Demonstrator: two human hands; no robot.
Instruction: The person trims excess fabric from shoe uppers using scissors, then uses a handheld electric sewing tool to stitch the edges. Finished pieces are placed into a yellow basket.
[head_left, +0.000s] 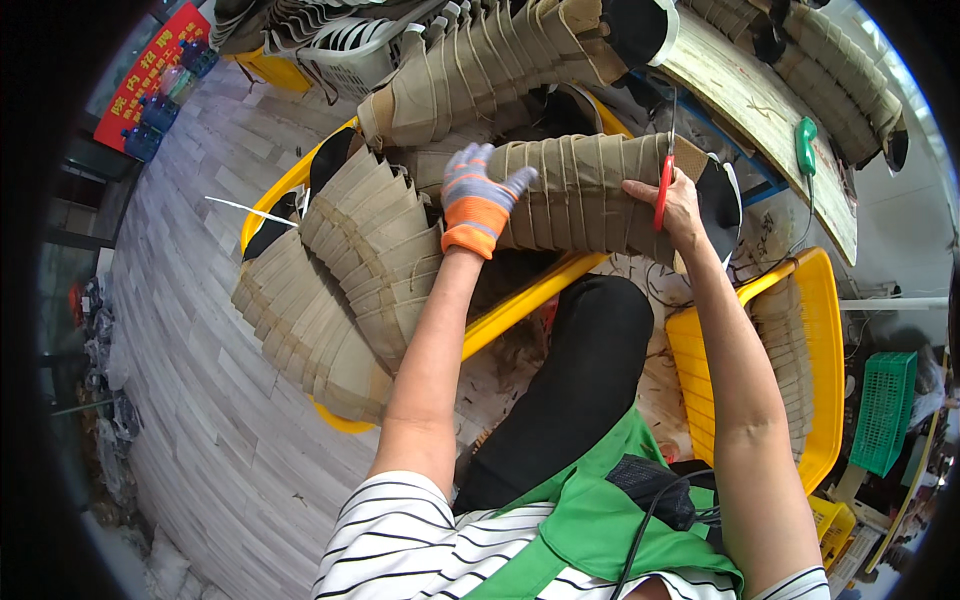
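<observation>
A nested stack of beige fabric pieces (577, 191) with a black end lies across a large yellow plastic basket (525, 304). My left hand (480, 195), in a grey and orange knit glove, rests at the stack's left end with its fingers apart. Bare, my right hand (671, 206) is at the stack's right end and holds scissors with red handles (664, 191), blades pointing away from me. Another such stack (480, 75) lies beyond, and two more (367, 247) lean over the basket's left side. A white strip (251, 211) sticks out there.
A wooden table (757, 112) at the upper right bears more stacks and a green handheld tool (806, 146) with a cable. A second yellow basket (825, 360) stands right, beside a green basket (883, 412). A white basket (352, 60) stands at the back. Scraps lie on the floor.
</observation>
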